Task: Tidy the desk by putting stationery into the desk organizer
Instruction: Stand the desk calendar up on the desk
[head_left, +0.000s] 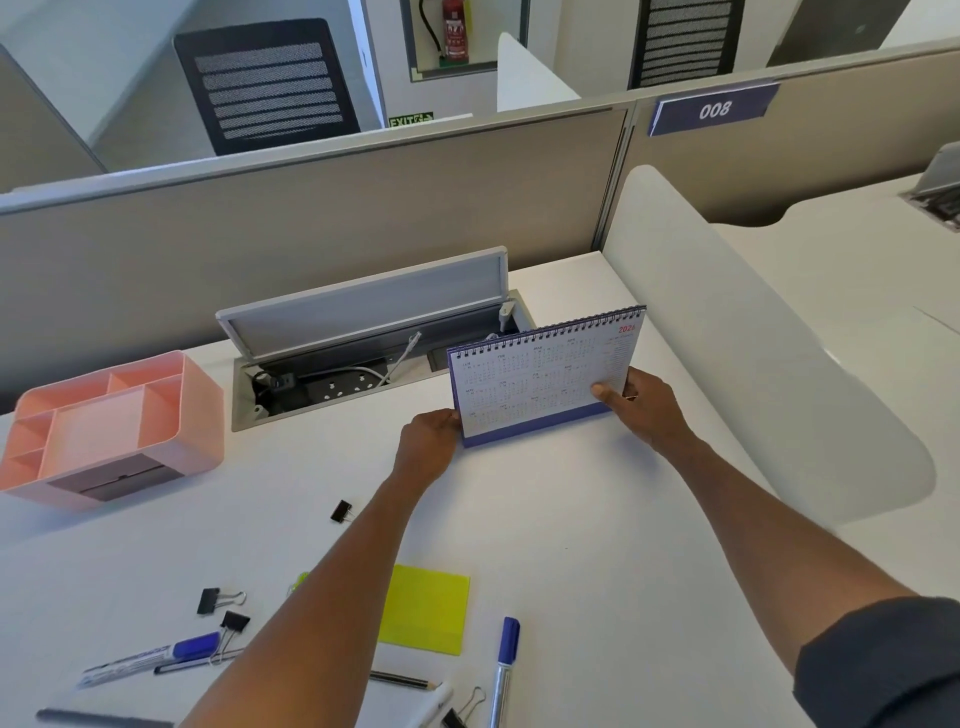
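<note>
- Left hand (434, 434): fingers curled, gripping the lower left corner of the calendar (545, 371).
- Right hand (641, 402): thumb laid across the calendar's front face at its right edge, fingers wrapped behind; it pinches the card between them.
- Calendar: spiral-bound, purple-edged, held upright with its lower edge at or just above the white surface (597, 545); contact cannot be confirmed. It stands just in front of the right end of the open cable tray (363, 364).
- Cable tray: grey lid raised, power strip and white cable visible inside, to the calendar's left and behind it.
- Organizer (111, 426): pink, several open compartments and a dark drawer front, on the surface well to the calendar's left, beyond the tray. No item is visible in the compartments.
- Binder clip (341, 511): black, alone on the surface, nearer the viewer than the calendar and to its left.
- Sticky pad (426, 616): yellow-green, flat, nearer still, partly hidden by the left forearm.
- Blue pen (505, 670): capped, just right of the pad.
- Two clips (223, 608), a blue-capped marker (150, 662) and a dark pen lie grouped at the near left, far from the calendar.
- Pencil (405, 680): near the lower edge, below the pad.
</note>
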